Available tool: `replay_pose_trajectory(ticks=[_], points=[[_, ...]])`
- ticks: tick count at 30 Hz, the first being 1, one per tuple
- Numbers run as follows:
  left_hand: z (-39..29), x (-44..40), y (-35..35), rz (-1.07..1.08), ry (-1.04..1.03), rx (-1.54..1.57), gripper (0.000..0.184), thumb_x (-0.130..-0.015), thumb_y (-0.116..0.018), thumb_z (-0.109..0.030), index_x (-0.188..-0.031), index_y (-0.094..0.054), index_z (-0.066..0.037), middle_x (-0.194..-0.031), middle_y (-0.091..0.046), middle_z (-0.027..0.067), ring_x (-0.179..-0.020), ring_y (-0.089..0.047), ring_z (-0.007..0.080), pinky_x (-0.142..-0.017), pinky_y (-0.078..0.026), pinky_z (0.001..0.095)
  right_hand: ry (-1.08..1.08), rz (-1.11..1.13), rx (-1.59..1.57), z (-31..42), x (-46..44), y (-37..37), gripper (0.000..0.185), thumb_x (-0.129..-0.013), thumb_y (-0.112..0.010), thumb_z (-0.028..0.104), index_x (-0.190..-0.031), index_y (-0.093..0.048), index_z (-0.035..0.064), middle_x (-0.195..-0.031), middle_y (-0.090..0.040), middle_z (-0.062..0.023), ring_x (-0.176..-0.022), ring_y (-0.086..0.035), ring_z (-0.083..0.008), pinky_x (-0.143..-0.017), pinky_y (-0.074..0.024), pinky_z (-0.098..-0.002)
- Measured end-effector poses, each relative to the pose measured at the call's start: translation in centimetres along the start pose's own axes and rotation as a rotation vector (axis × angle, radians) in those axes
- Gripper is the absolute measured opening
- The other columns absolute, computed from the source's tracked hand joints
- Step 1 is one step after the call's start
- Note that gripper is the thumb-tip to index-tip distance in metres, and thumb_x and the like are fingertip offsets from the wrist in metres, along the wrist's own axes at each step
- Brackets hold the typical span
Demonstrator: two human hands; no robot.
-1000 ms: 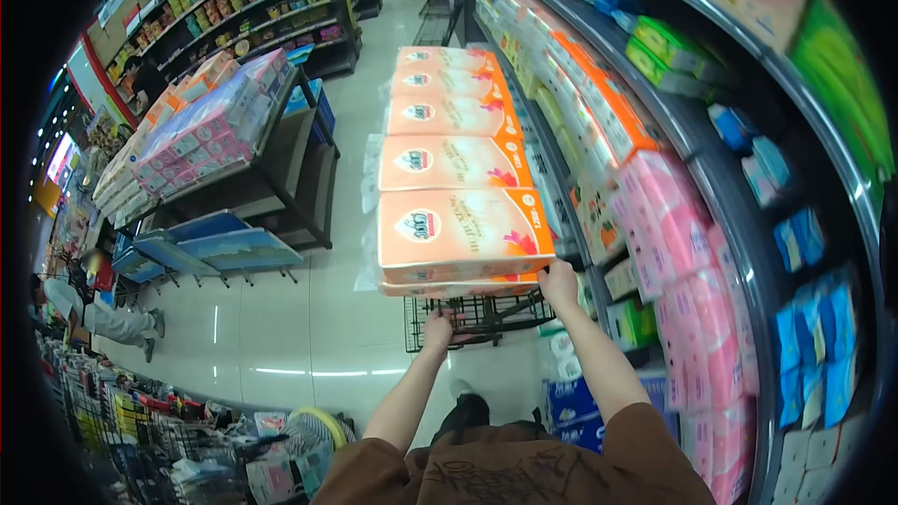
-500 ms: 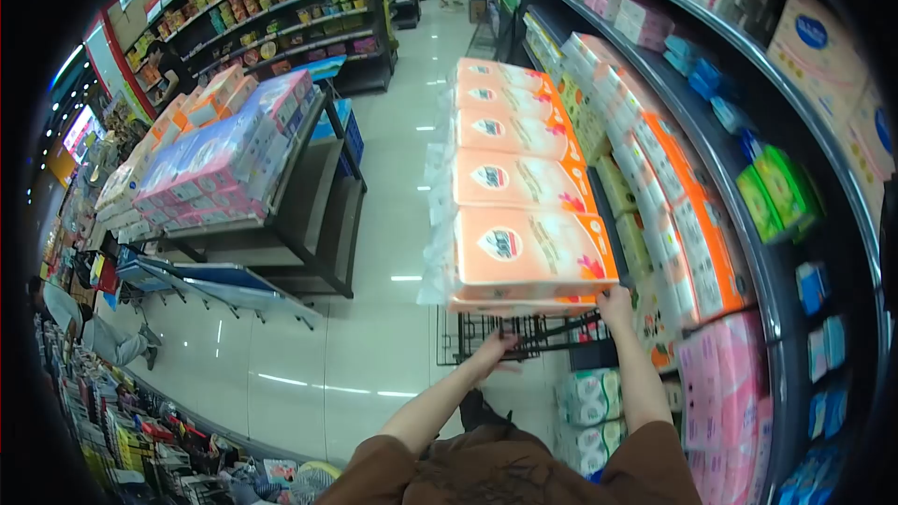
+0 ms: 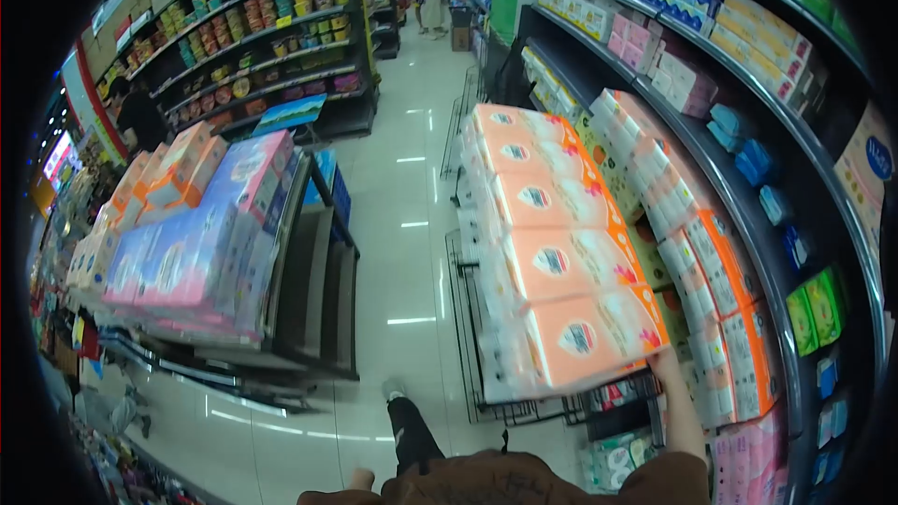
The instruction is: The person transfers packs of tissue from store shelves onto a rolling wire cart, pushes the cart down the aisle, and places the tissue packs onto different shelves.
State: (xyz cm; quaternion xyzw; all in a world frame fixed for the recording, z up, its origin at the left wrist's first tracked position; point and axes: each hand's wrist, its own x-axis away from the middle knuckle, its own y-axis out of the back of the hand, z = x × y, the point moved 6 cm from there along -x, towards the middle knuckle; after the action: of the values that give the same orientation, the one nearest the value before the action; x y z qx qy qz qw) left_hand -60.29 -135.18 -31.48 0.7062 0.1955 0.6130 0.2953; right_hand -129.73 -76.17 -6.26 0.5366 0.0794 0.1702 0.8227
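Observation:
A row of orange and white tissue packs (image 3: 582, 248) lies on a black wire cart (image 3: 468, 304), with clear plastic bulging on its left side. My right hand (image 3: 662, 365) is closed at the near right corner of the closest pack; what its fingers grip is hidden. My left hand (image 3: 361, 479) is low at the bottom edge, beside the brown shirt (image 3: 505, 482), away from the cart. Only a small part of it shows, and its fingers cannot be made out.
Shelves of tissue packs (image 3: 720, 290) run close along the cart's right side. On the left stands a rack (image 3: 323, 290) loaded with pink and blue packs (image 3: 178, 262). A tiled aisle (image 3: 407, 178) leads forward to people (image 3: 433, 5) far off. Another person (image 3: 140, 117) is at the left.
My left hand has left the cart's near edge and dropped toward my body. My right hand has stayed at the pack's corner. The cart now lies at a slant, lower and farther right in view.

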Motion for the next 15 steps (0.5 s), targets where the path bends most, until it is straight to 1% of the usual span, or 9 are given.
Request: replay_pose_trajectory(ticks=[1,2,3,4,5,6,8,11,15], points=[[0.6,-0.3,2.6,-0.069,0.029,0.11,0.038,-0.078,-0.058,-0.015,-0.11,-0.064,0.005,-0.109,-0.065,0.0299,-0.091,-0.069,0.0397,-0.076,-0.054,0.049,-0.1,0.045,0.042,0.0,0.6,0.6,0.034,-0.081,-0.066,0.009,-0.115,-0.063,0.001,-0.117,-0.066,-0.0207,-0.112,-0.063,-0.0328,-0.09,-0.051,-0.0404],[1.7,-4.6,3.4,0.274,0.219,0.178,0.043,-0.078,-0.056,-0.013,-0.115,-0.061,0.008,-0.106,-0.066,0.0297,-0.096,-0.067,0.0385,-0.075,-0.054,0.0496,-0.198,0.094,0.089,0.2,1.4,1.3,0.04,-0.081,-0.067,0.009,-0.119,-0.061,0.0017,-0.122,-0.064,-0.0208,-0.115,-0.061,-0.032,-0.093,-0.0501,-0.0407],[-1.1,-7.7,5.3,0.143,0.09,0.143,0.036,-0.081,-0.054,-0.015,-0.108,-0.065,0.006,-0.104,-0.067,0.0285,-0.096,-0.068,0.0395,-0.077,-0.055,0.0476,-0.182,-0.004,0.049,3.8,2.5,3.6,0.044,-0.079,-0.068,0.009,-0.122,-0.06,0.0022,-0.123,-0.063,-0.0211,-0.115,-0.062,-0.0339,-0.094,-0.0501,-0.0426],[-3.2,-10.3,7.6,0.018,-0.029,0.089,0.032,-0.084,-0.052,-0.017,-0.101,-0.07,0.004,-0.102,-0.069,0.0274,-0.096,-0.068,0.0404,-0.078,-0.055,0.0455,-0.328,0.176,0.049,6.4,3.4,5.3,0.045,-0.08,-0.066,0.008,-0.124,-0.059,0.0022,-0.124,-0.062,-0.0216,-0.112,-0.063,-0.0344,-0.094,-0.0502,-0.0432],[-5.4,-13.4,9.9,0.143,0.031,0.238,0.025,-0.087,-0.053,-0.01,-0.103,-0.067,0.001,-0.092,-0.069,0.0184,-0.08,-0.069,0.026,-0.065,-0.056,0.0431,-0.36,0.149,0.214,9.0,4.8,7.8,0.044,-0.082,-0.064,0.006,-0.126,-0.058,0.0015,-0.123,-0.063,-0.0213,-0.11,-0.064,-0.0342,-0.092,-0.0508,-0.0432],[-8.3,-15.2,12.4,0.093,0.036,0.521,0.025,-0.09,-0.055,-0.017,-0.102,-0.067,0.001,-0.088,-0.068,0.0135,-0.072,-0.066,0.0235,-0.06,-0.056,0.0398,-0.39,0.127,0.381,9.7,5.6,9.0,0.043,-0.084,-0.061,0.004,-0.127,-0.057,0.0007,-0.123,-0.063,-0.0211,-0.107,-0.064,-0.034,-0.091,-0.0514,-0.0433],[-16.7,-20.7,18.2,0.15,-0.256,0.481,0.025,-0.092,-0.058,-0.026,-0.101,-0.065,-0.004,-0.082,-0.065,0.008,-0.067,-0.062,0.019,-0.055,-0.053,0.0348,-0.467,-0.227,0.275,14.9,5.4,11.8,0.036,-0.087,-0.056,0.002,-0.123,-0.059,-0.0005,-0.116,-0.065,-0.0207,-0.104,-0.065,-0.0331,-0.091,-0.0508,-0.0416],[-28.6,-26.2,26.7,0.191,-0.321,0.501,0.029,-0.094,-0.055,-0.027,-0.112,-0.063,-0.005,-0.093,-0.066,0.0076,-0.075,-0.064,0.0185,-0.061,-0.054,0.0351,-0.326,-0.697,-0.077,27.4,0.7,13.2,0.03,-0.09,-0.048,-0.002,-0.116,-0.063,-0.0025,-0.106,-0.069,-0.0201,-0.101,-0.067,-0.0319,-0.091,-0.05,-0.0391],[-44.1,-31.0,35.5,0.263,-0.437,0.501,0.037,-0.097,-0.053,-0.028,-0.123,-0.061,-0.004,-0.109,-0.068,0.0118,-0.094,-0.067,0.0216,-0.078,-0.053,0.0346,-0.204,-0.567,-0.148,45.2,-8.5,11.7,0.026,-0.093,-0.05,0.002,-0.115,-0.063,-0.0025,-0.104,-0.07,-0.0181,-0.1,-0.068,-0.0298,-0.09,-0.0501,-0.0371]])
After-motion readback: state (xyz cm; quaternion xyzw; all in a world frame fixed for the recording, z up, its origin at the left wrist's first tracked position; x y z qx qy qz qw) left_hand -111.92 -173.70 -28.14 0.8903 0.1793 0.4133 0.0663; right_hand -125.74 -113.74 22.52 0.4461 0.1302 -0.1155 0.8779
